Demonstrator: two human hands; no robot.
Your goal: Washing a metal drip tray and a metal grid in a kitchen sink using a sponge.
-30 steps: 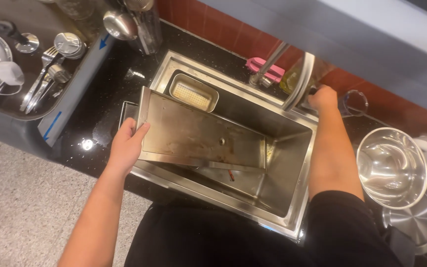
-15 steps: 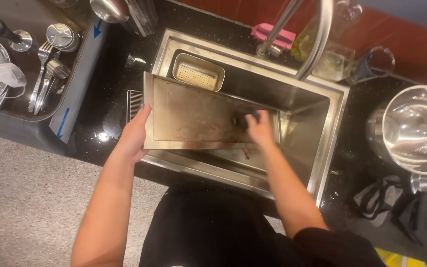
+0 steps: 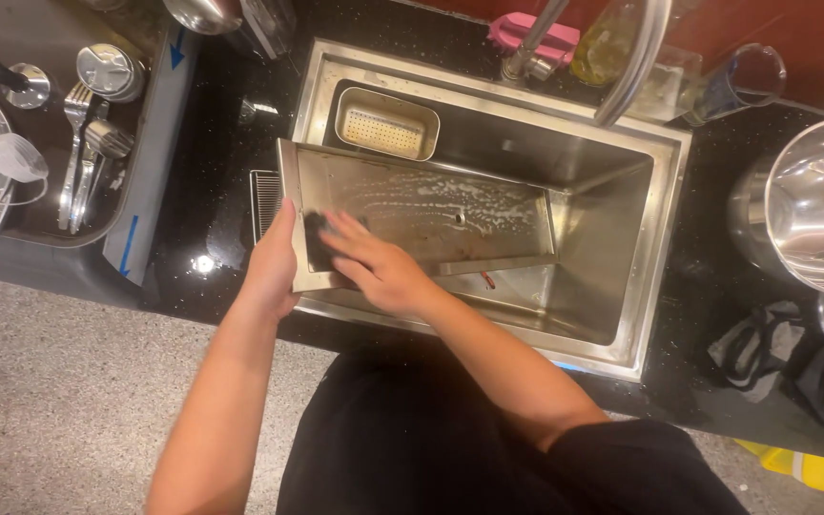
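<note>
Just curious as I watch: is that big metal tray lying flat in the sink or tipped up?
Tipped. The metal tray slants in the sink, its left edge raised in the left hand and its right end lower.

Tray [image 3: 431,215] sits tilted across the sink [image 3: 655,238], left end up on the rim. L hand [image 3: 274,262] grips that left edge, R hand [image 3: 374,262] presses flat on the tray's left part, just beside it. Small perforated basket [image 3: 386,124] in the sink behind the tray. Faucet [image 3: 622,67] at the back. Cutlery rack [image 3: 78,143] on the counter left of sink, big pot [image 3: 813,215] right.
</note>
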